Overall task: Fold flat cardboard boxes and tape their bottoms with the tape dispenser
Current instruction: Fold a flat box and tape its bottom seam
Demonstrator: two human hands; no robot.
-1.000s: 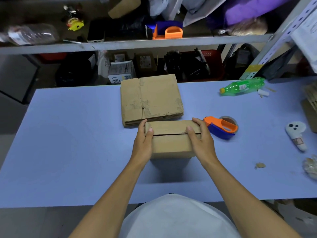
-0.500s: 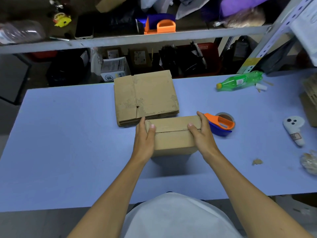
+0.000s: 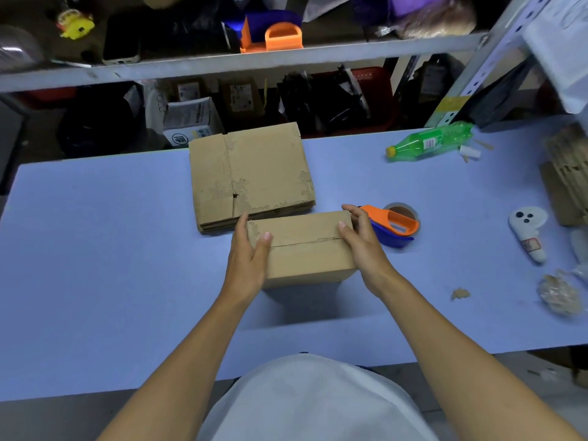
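A folded-up cardboard box [image 3: 305, 249] stands on the blue table [image 3: 95, 265] with its closed flaps facing up and a seam across the top. My left hand [image 3: 249, 262] grips its left end, thumb lying on the top. My right hand [image 3: 362, 246] holds the right end, thumb on the seam and fingers behind the far corner. Just behind the box lies a stack of flat cardboard boxes [image 3: 251, 173]. An orange and blue tape dispenser [image 3: 393, 226] with a brown roll rests right beside my right hand.
A green plastic bottle [image 3: 429, 141] lies at the back right. A white controller [image 3: 526, 232], crumpled wrap [image 3: 558, 294] and more cardboard [image 3: 566, 183] sit at the right edge. A cluttered metal shelf [image 3: 222, 63] runs behind the table.
Both hands stay on the box ends. My right hand's fingers have lifted a little off the far right corner, nearer the tape dispenser. The view has shifted slightly.
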